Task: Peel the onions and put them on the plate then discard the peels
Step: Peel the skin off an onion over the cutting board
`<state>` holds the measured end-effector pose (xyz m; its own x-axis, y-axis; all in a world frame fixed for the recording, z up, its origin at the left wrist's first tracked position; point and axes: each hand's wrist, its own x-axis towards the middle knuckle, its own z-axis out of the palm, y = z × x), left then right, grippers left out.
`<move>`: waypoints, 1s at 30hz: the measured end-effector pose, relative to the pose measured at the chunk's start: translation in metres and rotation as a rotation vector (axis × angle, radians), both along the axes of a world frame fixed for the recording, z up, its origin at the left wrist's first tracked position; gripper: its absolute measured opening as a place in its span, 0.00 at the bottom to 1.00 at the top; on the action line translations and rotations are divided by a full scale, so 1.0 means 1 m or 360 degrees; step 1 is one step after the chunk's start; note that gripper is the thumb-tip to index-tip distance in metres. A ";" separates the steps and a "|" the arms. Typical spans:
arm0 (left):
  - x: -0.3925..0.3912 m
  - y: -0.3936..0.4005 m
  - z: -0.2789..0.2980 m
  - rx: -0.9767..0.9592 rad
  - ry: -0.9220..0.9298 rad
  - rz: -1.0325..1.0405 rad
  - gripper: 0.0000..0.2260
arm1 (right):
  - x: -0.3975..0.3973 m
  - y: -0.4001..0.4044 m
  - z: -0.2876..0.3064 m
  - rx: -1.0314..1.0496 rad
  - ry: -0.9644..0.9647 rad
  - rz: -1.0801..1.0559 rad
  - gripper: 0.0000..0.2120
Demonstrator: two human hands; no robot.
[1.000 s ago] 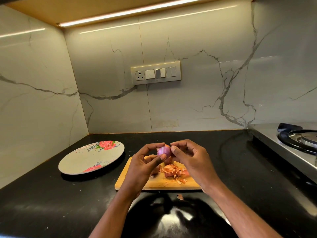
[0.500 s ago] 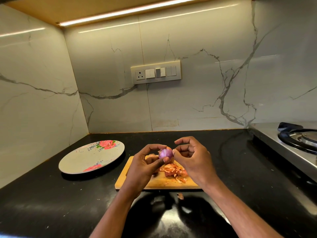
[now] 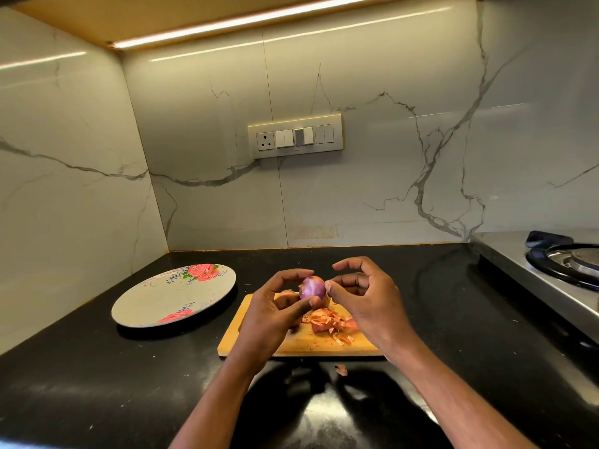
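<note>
My left hand [image 3: 275,314] grips a small purple onion [image 3: 311,287] between thumb and fingertips, held just above the far edge of the wooden cutting board [image 3: 291,346]. My right hand [image 3: 366,299] is beside it, with the thumb tip touching the onion's right side and the index finger raised clear above. A heap of orange-brown peels [image 3: 329,324] lies on the board under my hands. Something brownish shows behind my left hand, mostly hidden. The floral plate [image 3: 155,303] sits on the counter to the left, with nothing on it.
One stray peel [image 3: 341,370] lies on the black counter in front of the board. A steel gas stove [image 3: 570,264] stands at the right edge. Marble walls close off the back and left, with a switch panel [image 3: 295,136] on the back wall.
My right-hand fingers have lifted off the onion and spread, leaving only the thumb against it. More of the onion's purple surface now shows. The left hand keeps its hold.
</note>
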<state>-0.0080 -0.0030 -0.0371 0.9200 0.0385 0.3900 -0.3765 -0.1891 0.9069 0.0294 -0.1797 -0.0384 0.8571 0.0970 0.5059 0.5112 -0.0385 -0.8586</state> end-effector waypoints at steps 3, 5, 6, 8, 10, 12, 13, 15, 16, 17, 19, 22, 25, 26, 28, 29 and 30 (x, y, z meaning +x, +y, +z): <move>0.000 0.000 0.000 0.0025 0.0020 -0.0020 0.21 | 0.003 0.001 -0.002 -0.0033 0.0001 -0.0080 0.12; -0.001 0.000 0.001 -0.0003 0.0029 -0.0040 0.20 | 0.007 -0.001 -0.004 -0.0064 0.0020 -0.0193 0.11; -0.001 0.000 0.001 -0.0028 0.0029 -0.0051 0.20 | 0.009 -0.003 -0.006 -0.0092 0.0031 -0.0245 0.10; -0.001 0.000 0.002 -0.0094 0.0030 -0.0076 0.19 | 0.013 -0.005 -0.009 -0.0209 0.0042 -0.0303 0.07; -0.002 0.000 0.002 -0.0169 0.0048 -0.0096 0.19 | 0.015 -0.006 -0.011 -0.0357 0.0041 -0.0295 0.03; 0.000 0.001 0.002 -0.0271 0.0086 -0.0120 0.18 | 0.014 -0.004 -0.012 -0.0473 0.0002 -0.0281 0.04; 0.000 0.001 0.002 -0.0312 0.0095 -0.0128 0.18 | 0.013 -0.004 -0.012 -0.0516 -0.0034 -0.0276 0.06; 0.000 0.001 0.002 -0.0332 0.0087 -0.0109 0.17 | 0.010 -0.003 -0.009 -0.0520 -0.0098 -0.0253 0.09; 0.001 0.001 0.002 -0.0325 0.0077 -0.0095 0.18 | 0.009 -0.003 -0.008 -0.0471 -0.0119 -0.0236 0.08; 0.001 0.001 0.002 -0.0316 0.0068 -0.0086 0.18 | 0.007 -0.003 -0.006 -0.0403 -0.0135 -0.0211 0.07; 0.000 0.000 0.002 -0.0291 0.0058 -0.0087 0.18 | 0.003 -0.003 -0.003 -0.0290 -0.0166 -0.0151 0.06; 0.001 0.001 0.001 -0.0205 0.0041 -0.0052 0.19 | -0.002 0.001 -0.001 -0.0232 -0.0187 -0.0069 0.08; 0.000 0.000 0.001 -0.0108 0.0007 0.0003 0.19 | -0.004 0.004 -0.002 -0.0222 -0.0192 -0.0088 0.09; 0.000 0.000 0.001 -0.0077 -0.0006 0.0013 0.19 | -0.003 0.004 -0.003 -0.0224 -0.0197 -0.0102 0.09; 0.000 -0.001 0.001 -0.0049 -0.0025 0.0018 0.19 | -0.003 0.004 -0.004 -0.0216 -0.0197 -0.0107 0.08; 0.001 -0.001 0.000 -0.0038 -0.0035 0.0021 0.19 | -0.004 0.004 -0.004 -0.0202 -0.0187 -0.0099 0.07; 0.000 -0.001 0.000 -0.0029 -0.0043 0.0023 0.19 | -0.004 0.004 -0.004 -0.0187 -0.0173 -0.0086 0.06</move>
